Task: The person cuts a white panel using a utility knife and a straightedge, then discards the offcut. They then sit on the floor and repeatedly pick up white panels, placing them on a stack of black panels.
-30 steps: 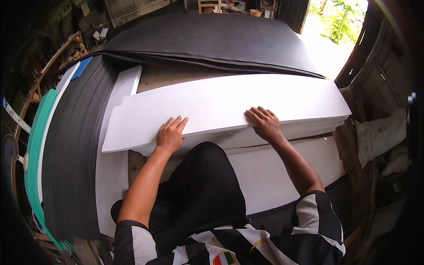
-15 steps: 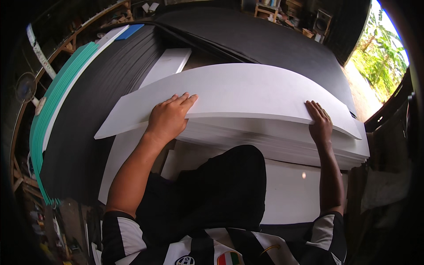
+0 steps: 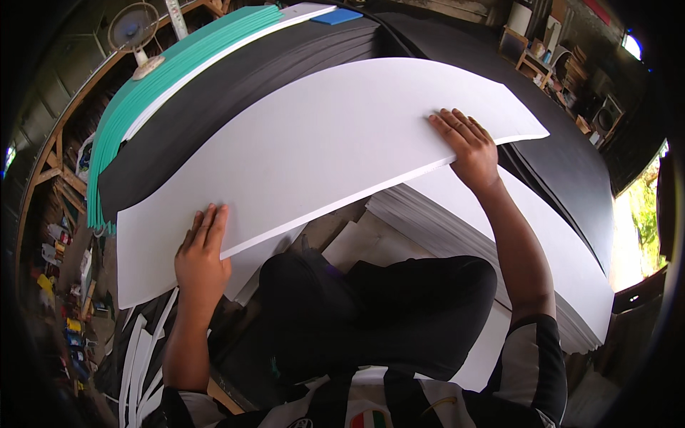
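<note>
A long, thin white sheet [image 3: 321, 143], which looks like foam board, spans the space in front of me, raised and tilted with its left end lower. My left hand [image 3: 202, 257] grips its near edge toward the left end, fingers lying over the top and thumb hidden below. Toward the right end my right hand [image 3: 467, 146] holds the same edge, fingers on top. Beyond my knees, to the right, a stack of similar white sheets [image 3: 546, 225] lies partly beneath the held one.
Black sheets [image 3: 242, 114] are piled behind the held sheet, with green sheets [image 3: 135, 118] to their left and a small blue piece [image 3: 337, 16] on top. A fan [image 3: 133, 32] stands at the far left. White offcut strips [image 3: 139, 364] lie low on the left.
The white sheet has swung leftward off the stack with both hands on it, its left end coming nearer me. My view has turned to the right.
</note>
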`<state>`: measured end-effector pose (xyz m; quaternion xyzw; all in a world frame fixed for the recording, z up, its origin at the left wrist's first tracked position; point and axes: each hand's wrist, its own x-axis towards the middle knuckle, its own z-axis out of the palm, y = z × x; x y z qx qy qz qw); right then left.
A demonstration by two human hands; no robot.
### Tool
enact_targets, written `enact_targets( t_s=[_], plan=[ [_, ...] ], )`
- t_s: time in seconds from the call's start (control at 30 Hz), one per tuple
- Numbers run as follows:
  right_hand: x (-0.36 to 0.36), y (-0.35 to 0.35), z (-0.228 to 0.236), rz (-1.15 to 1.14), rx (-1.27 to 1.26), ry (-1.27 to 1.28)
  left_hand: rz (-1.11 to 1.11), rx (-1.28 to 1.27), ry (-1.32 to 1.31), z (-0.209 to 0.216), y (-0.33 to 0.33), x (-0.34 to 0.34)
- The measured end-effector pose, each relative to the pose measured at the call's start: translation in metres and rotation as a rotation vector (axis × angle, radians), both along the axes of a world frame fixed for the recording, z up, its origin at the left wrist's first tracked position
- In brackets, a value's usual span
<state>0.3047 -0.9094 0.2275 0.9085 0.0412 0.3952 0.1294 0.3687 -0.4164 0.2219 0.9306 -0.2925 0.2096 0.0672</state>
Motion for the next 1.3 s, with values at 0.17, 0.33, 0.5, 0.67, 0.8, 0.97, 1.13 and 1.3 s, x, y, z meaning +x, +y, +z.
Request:
enact_targets(
  t_s=[0.17, 0.33, 0.5, 0.67, 0.8, 0.97, 1.13, 1.3],
  plan=[
    [0.075, 0.044, -0.026, 0.182, -0.018, 0.056, 0.133, 0.025, 0.024, -0.021, 0.057, -0.022],
    [0.138, 0.083, -0.07, 0.344, -0.059, 0.147, 0.3, 0.001, 0.242, -0.053, 0.087, -0.036],
    [0.206, 0.128, -0.129, 0.497, -0.043, 0.137, 0.444, -0.025, 0.345, -0.092, 0.111, -0.027],
    [0.26, 0.14, -0.178, 0.465, 0.001, 0.204, 0.419, -0.061, 0.297, -0.139, 0.113, 0.005],
    [0.278, 0.15, -0.227, 0.035, 0.192, 0.352, 0.331, -0.08, 0.276, -0.188, 0.09, 0.042],
    [0.246, 0.176, -0.303, -0.3, 1.176, 0.175, 0.288, -0.027, 0.46, -0.263, 0.039, 0.087],
    [0.252, 0.187, -0.364, -0.342, 1.987, 0.056, 0.267, 0.061, 0.37, -0.309, 0.004, 0.11],
    [0.298, 0.18, -0.403, -0.297, 1.966, -0.028, 0.22, 0.053, 0.366, -0.33, -0.02, 0.125]
  ],
)
